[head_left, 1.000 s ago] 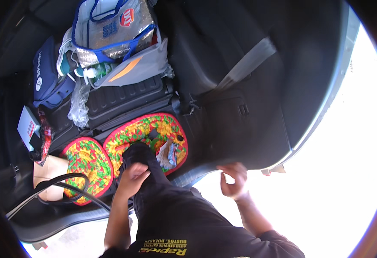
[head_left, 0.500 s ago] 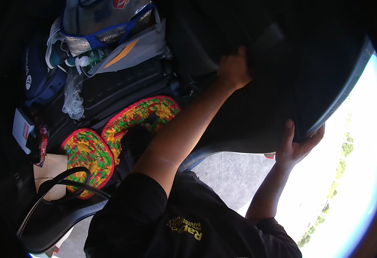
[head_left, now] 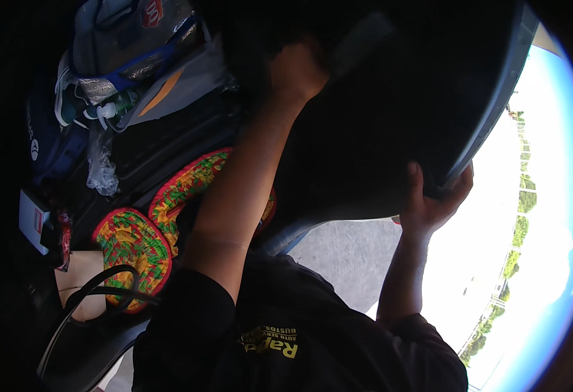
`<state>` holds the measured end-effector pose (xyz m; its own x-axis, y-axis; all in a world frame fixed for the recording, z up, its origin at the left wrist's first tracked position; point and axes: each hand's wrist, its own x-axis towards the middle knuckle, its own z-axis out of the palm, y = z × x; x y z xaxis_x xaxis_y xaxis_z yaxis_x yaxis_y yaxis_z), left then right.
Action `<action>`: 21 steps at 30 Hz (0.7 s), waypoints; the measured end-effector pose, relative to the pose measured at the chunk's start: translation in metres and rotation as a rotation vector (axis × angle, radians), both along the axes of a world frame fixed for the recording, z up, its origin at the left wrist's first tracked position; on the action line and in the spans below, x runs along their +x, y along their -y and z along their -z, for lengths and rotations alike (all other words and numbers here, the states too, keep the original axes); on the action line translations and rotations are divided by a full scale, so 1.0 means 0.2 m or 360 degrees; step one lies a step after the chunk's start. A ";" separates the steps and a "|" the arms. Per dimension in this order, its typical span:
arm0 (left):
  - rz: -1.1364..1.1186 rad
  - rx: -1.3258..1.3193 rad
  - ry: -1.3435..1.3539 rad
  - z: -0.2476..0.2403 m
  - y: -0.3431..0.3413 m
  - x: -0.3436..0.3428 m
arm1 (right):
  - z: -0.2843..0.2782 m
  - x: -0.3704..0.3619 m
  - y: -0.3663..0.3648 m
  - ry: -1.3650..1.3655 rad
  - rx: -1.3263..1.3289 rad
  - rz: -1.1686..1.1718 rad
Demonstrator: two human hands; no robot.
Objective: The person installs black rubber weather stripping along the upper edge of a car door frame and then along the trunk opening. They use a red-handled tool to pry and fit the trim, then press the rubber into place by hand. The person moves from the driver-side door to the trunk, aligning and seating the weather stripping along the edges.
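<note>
A large dark panel [head_left: 365, 157] with a curved lighter edge fills the right half of the view. My right hand [head_left: 433, 199] grips its lower right corner, the thumb on the near face and the other fingers curled round the edge. Up at the far middle, my left hand [head_left: 298, 70] is closed like a fist against the dark area. What its fingers hold is lost in shadow and blur. A blurred greyish patch [head_left: 363, 42] lies just right of that hand. My left forearm crosses over a flowered, red-edged cloth piece [head_left: 185, 186].
On the left are an insulated bag [head_left: 126, 49], a grey flat bag [head_left: 179, 81], a shoe [head_left: 64, 98], a navy bag [head_left: 51, 150], crumpled clear plastic [head_left: 102, 171], a small white box [head_left: 33, 219] and a black strap [head_left: 87, 291]. Bright outdoors [head_left: 495, 261] shows beyond the panel.
My left hand has moved up and to the left in the view. The right hand and the panel edge sit slightly higher and further left, while the bags have shifted left.
</note>
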<state>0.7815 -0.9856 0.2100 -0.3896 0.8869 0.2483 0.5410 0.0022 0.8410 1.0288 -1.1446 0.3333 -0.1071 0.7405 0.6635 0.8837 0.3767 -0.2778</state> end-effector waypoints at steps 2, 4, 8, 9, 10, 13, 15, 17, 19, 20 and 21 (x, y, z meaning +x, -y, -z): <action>0.0082 0.0189 0.0125 -0.09 0.09 0.10 | 0.00 0.01 -0.02 -0.0052 0.0066 -0.0130; 0.0172 0.0534 0.0536 -0.18 0.20 0.21 | 0.03 0.04 -0.05 -0.0118 0.0176 -0.0312; 0.0635 0.0922 0.1216 -0.29 0.45 0.49 | 0.11 0.17 0.00 -0.0451 0.0486 -0.0604; 0.0785 0.0924 0.1312 -0.29 0.48 0.50 | 0.13 0.21 0.06 -0.0368 0.0472 -0.0494; 0.0947 0.0793 0.1418 -0.28 0.51 0.52 | 0.15 0.24 0.14 -0.0296 0.0452 -0.0370; 0.1263 0.0341 0.1840 -0.18 0.58 0.50 | 0.19 0.29 0.30 -0.0160 0.0149 -0.0212; 0.1313 0.0238 0.1364 -0.08 0.68 0.54 | 0.19 0.28 0.38 0.0094 0.0014 -0.0230; 0.1320 0.0303 0.0680 0.00 0.84 0.68 | 0.18 0.26 0.43 0.0039 -0.0002 -0.0213; 0.1173 0.0264 0.0595 0.11 0.99 0.81 | 0.16 0.23 0.44 0.0028 -0.0003 -0.0205; 0.1145 0.0215 0.0524 0.16 1.04 0.86 | 0.16 0.21 0.44 0.0051 0.0001 -0.0202; 0.1132 0.0115 0.0640 0.20 1.08 0.89 | 0.16 0.19 0.44 0.0082 -0.0005 -0.0213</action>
<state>0.9588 -1.2021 0.1693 0.1886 0.9426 0.2754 0.0496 -0.2892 0.9560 1.0674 -1.2318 0.3015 -0.2386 0.7193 0.6525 0.8388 0.4912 -0.2348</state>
